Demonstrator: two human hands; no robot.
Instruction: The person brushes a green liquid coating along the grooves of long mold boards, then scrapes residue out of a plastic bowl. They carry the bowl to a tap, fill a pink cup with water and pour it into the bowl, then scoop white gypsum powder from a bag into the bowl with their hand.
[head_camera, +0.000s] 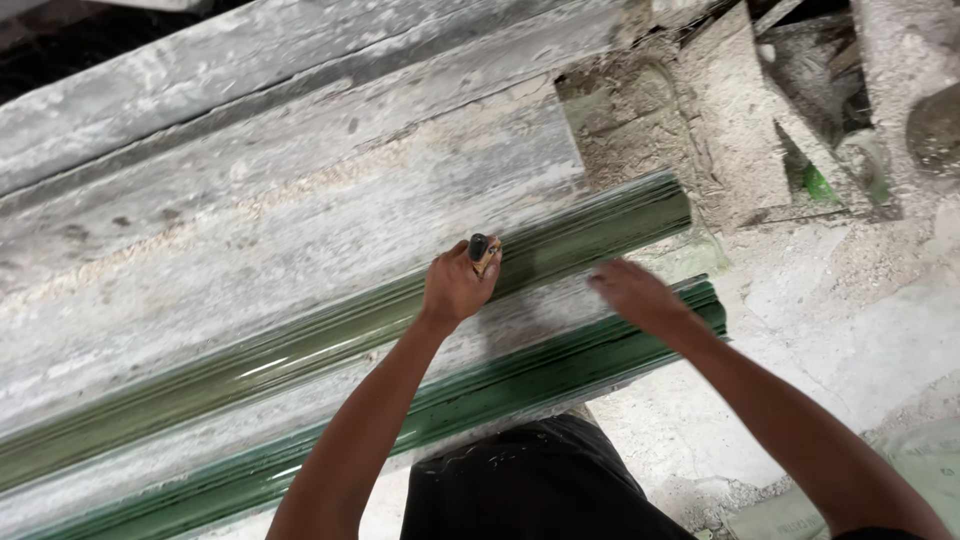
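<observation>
My left hand (455, 285) is closed around a small tool with a dark tip and a wooden handle (483, 250), pressed against the upper green moulded strip (300, 345). That long, ribbed strip runs diagonally across a dusty grey workbench (250, 200). My right hand (630, 290) lies flat and blurred, fingers apart, on the dusty band between the upper strip and a second, darker green strip (500, 385) along the bench's near edge.
Sawdust covers the bench and the floor (830, 300). Dusty machine parts and scrap (790, 120) crowd the upper right. My dark trousers (530, 490) show at the bottom. A pale sack (900, 480) lies at the lower right.
</observation>
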